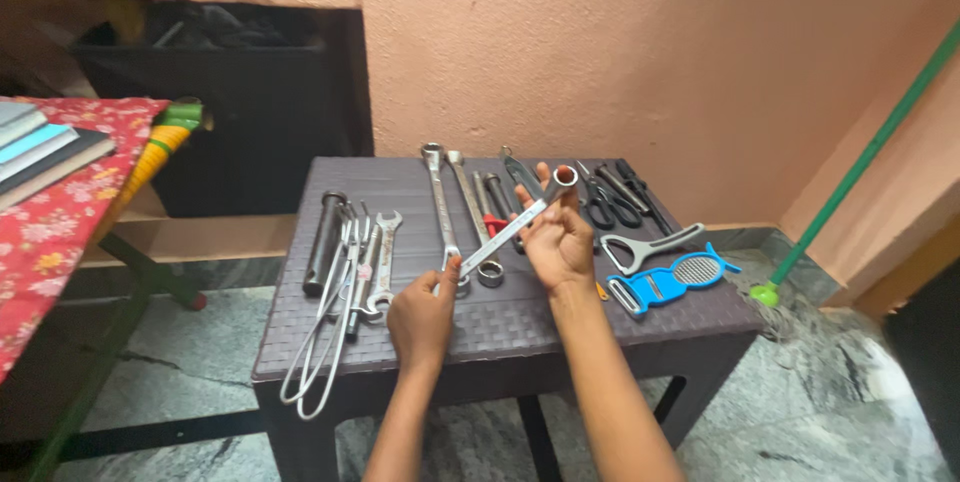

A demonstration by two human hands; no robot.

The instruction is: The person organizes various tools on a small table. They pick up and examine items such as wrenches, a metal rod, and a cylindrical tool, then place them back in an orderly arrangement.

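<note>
Nearest us, our left hand pinched the ring spanner's lower end while our right hand gripped its shaft toward two o'clock, best kept level above the desk.

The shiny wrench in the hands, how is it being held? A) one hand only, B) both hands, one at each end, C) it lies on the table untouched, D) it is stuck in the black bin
B: the wrench is lifted above the dark table, with the left hand pinching its lower end and the right hand gripping near its ring end.
</note>
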